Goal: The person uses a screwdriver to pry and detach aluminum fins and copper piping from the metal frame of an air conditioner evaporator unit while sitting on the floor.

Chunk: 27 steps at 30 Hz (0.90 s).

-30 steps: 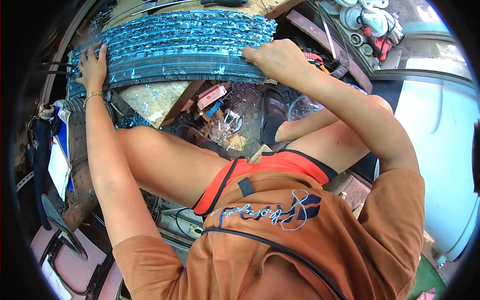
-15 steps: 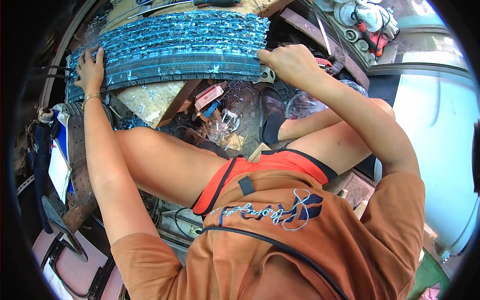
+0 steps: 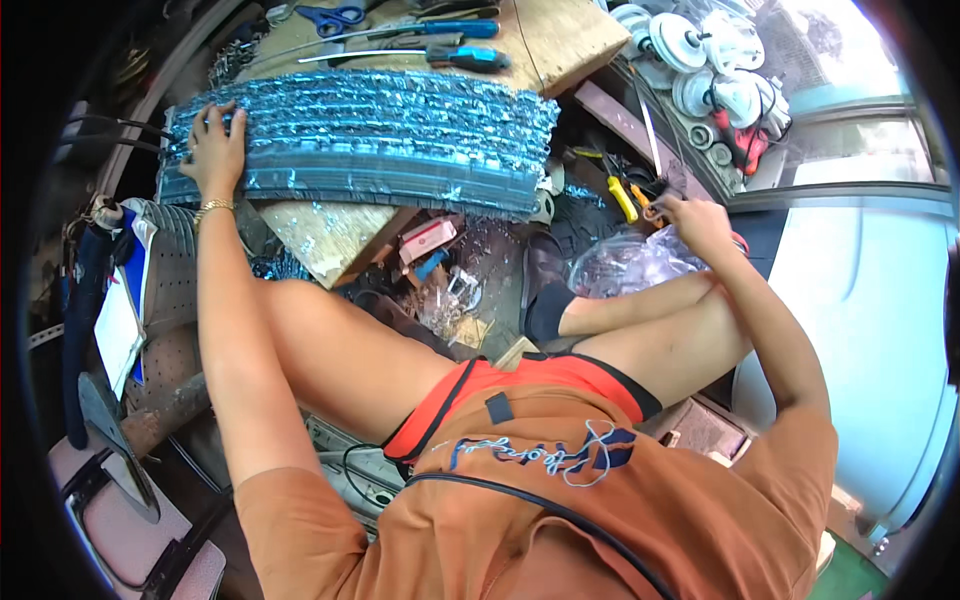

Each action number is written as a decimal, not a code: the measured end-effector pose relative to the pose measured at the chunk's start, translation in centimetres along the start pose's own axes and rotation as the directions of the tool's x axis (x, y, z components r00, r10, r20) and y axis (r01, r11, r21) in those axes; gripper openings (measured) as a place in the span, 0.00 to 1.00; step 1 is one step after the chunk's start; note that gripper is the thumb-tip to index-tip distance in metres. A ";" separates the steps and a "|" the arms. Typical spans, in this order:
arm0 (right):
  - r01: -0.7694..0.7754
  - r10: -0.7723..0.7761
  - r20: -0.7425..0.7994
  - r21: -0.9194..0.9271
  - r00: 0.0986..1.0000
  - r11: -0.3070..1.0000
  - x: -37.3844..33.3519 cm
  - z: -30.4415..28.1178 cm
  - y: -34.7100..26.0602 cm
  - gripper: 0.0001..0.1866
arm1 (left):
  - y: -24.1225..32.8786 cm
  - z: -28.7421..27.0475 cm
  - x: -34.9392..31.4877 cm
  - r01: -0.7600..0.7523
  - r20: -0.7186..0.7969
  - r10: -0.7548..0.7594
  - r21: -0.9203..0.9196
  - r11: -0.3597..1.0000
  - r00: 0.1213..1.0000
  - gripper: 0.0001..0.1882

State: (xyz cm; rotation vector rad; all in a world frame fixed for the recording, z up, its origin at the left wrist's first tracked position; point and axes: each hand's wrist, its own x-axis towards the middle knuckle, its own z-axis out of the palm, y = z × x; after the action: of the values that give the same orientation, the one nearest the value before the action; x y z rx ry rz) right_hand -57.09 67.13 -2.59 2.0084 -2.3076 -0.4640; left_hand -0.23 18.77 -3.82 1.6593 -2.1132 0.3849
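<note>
A long blue heat-exchanger coil (image 3: 390, 180) with crumpled metal fins in rows lies across a wooden board (image 3: 325, 235). On its left end my left hand (image 3: 214, 155) rests with fingers spread. My right hand (image 3: 700, 225) is off the coil, to its right, above a clear plastic bag. Its fingers are closed by an orange-brown handle or loop; what they hold, I cannot make out. Beside them is a yellow-handled tool (image 3: 622, 199). Behind the coil lie two screwdrivers (image 3: 468, 58) with blue and black handles.
Blue-handled scissors (image 3: 330, 20) are at the back. White round plastic parts (image 3: 690, 50) and a red-and-black tool (image 3: 742, 145) sit at the back right. The clear plastic bag (image 3: 640, 262) lies beside my foot. Between my legs are a small box (image 3: 427, 240) and metal scraps.
My right hand has left the coil's right end and moved right and nearer, to the tools by the plastic bag. My left hand stays on the coil. The view has shifted.
</note>
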 end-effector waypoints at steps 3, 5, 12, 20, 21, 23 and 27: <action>-0.135 0.162 -0.132 0.196 0.978 0.971 3.2 -2.2 0.6 0.15 | -0.3 -1.0 -0.9 0.021 0.052 -0.021 0.003 1.000 0.998 0.25; -0.140 0.212 -0.178 0.346 0.961 0.928 8.6 -3.9 -0.7 0.17 | -0.7 -1.2 -0.5 0.012 0.045 -0.013 0.026 1.000 0.999 0.23; 0.162 -0.004 -0.344 0.432 0.939 0.887 27.6 -10.9 -12.6 0.14 | -0.6 -3.2 -1.4 -0.005 0.160 0.017 -0.076 0.997 0.987 0.20; 0.235 -0.024 -0.593 0.280 0.805 0.931 37.3 -12.6 -17.2 0.13 | -1.5 -2.9 -4.1 0.003 0.112 0.022 -0.224 0.975 0.993 0.21; 0.229 0.003 -0.703 0.236 0.712 0.944 37.4 -12.7 -17.6 0.13 | -1.5 -2.7 -4.2 0.009 0.116 0.018 -0.221 0.975 0.993 0.21; 0.205 -0.001 -0.659 0.232 0.752 0.951 36.2 -12.6 -18.6 0.17 | -1.8 -2.6 -4.6 -0.019 0.109 0.040 -0.188 0.982 0.993 0.21; 0.245 -0.049 -0.664 0.205 0.746 0.948 32.9 -11.6 -18.9 0.22 | -2.1 -3.5 -4.9 -0.014 0.138 0.031 -0.122 0.992 0.990 0.21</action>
State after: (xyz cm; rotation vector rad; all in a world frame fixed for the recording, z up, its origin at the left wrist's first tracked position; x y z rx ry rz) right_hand -41.44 30.68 -1.59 2.0211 -1.8392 0.5373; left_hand 3.33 24.03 -3.19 1.6364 -2.2105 0.1472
